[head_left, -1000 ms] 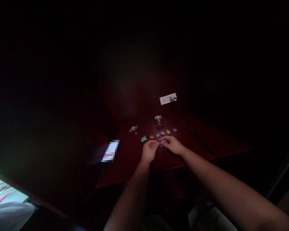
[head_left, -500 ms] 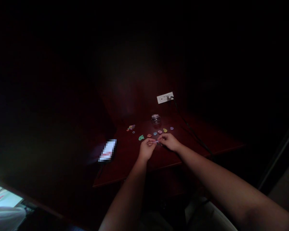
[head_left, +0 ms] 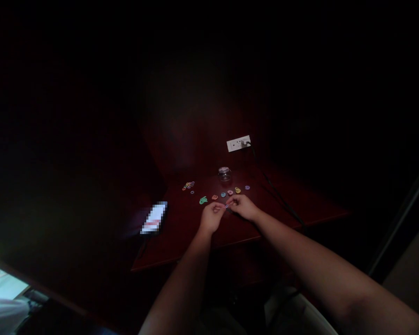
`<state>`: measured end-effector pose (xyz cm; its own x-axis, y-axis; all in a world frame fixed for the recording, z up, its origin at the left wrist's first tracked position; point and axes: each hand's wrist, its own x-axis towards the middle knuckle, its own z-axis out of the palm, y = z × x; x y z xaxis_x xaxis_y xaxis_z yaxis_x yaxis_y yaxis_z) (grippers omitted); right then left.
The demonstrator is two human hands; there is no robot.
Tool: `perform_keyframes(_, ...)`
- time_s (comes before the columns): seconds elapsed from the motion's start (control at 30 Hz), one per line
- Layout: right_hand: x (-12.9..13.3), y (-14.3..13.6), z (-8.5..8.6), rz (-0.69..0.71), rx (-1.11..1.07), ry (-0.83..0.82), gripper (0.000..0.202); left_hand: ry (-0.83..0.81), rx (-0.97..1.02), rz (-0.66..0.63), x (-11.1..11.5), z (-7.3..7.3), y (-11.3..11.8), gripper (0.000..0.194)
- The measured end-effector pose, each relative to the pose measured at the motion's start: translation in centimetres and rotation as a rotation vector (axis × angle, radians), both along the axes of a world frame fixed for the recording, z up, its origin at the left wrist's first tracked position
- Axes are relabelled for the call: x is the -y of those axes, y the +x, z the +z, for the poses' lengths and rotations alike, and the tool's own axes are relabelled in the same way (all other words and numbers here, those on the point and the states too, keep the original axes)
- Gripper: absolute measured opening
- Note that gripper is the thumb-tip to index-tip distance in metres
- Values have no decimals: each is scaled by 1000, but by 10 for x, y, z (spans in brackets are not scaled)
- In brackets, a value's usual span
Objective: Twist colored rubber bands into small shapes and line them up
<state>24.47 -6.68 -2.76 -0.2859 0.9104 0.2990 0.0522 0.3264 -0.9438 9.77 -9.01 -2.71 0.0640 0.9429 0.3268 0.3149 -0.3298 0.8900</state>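
Observation:
A small lilac hair tie [head_left: 226,206] is pinched between the fingertips of both my hands, just above the table. My left hand [head_left: 211,216] grips its left side and my right hand [head_left: 243,206] its right side; the fingers partly cover it. Beyond my hands runs a row of small coloured hair ties in groups: green [head_left: 203,200], orange [head_left: 214,197], blue [head_left: 223,195], pink [head_left: 230,192], yellow [head_left: 238,190] and purple [head_left: 247,187]. Farther left lies a mixed pile of hair ties [head_left: 188,185], with a single one [head_left: 192,192] close by.
Behind the row stands a clear lidded jar [head_left: 225,175]. A phone with a lit screen [head_left: 154,218] is at the left edge of the dark red table [head_left: 181,237]. From the wall socket [head_left: 238,144], a black cable [head_left: 282,201] trails down the right side.
My fingertips have come closer together, and less of the lilac hair tie shows between them. The whole view has shifted slightly; the things on the table keep their places.

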Motion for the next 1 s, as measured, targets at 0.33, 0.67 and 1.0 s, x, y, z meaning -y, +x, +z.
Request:
perform_keyframes(0.33, 1, 2, -2, 15, 84, 37, 17, 5, 7, -32, 0, -2, 2, 19)
perform_keyframes(0.67, 4, 3, 0, 21, 103, 53, 22, 21, -47, 19, -1, -5, 2, 13)
perform_keyframes(1.0, 4, 3, 0, 31, 25, 21, 23, 13, -109, 43, -1, -6, 2, 8)
